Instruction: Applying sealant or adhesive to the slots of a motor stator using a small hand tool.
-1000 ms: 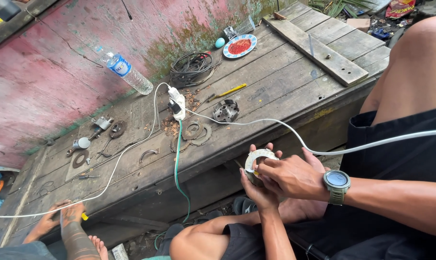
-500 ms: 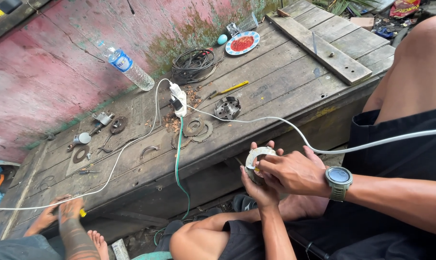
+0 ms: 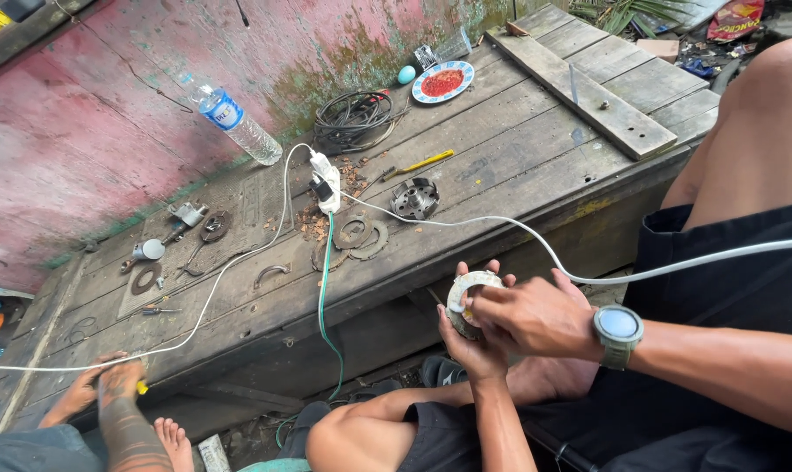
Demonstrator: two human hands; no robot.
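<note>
Head view. Left hand [image 3: 476, 343] cups a round, pale ring-shaped part [image 3: 468, 295] from below, fingers curled around its rim; the part sits in front of the wooden bench [image 3: 536, 166], below its front edge. Right hand [image 3: 536, 316] lies over the part from the right, fingertips pinched at its near face; a grey wristwatch [image 3: 618, 332] on that wrist. What the fingertips pinch is too small to tell.

White cable [image 3: 518, 234] runs from the right, passes just beside the right hand, and rises onto the bench to a white power strip [image 3: 326, 180]. A green wire [image 3: 324, 288] hangs from the strip over the bench's front edge. Just right of the strip: round metal motor part [image 3: 414, 197], yellow-handled screwdriver [image 3: 422, 163]. Behind the strip: coil of black cable [image 3: 354, 119], plastic water bottle [image 3: 232, 119] lying tilted, small plate [image 3: 442, 82] with red contents. Another person's hand [image 3: 121, 378] rests at the bench's front edge, well left of the strip.
</note>
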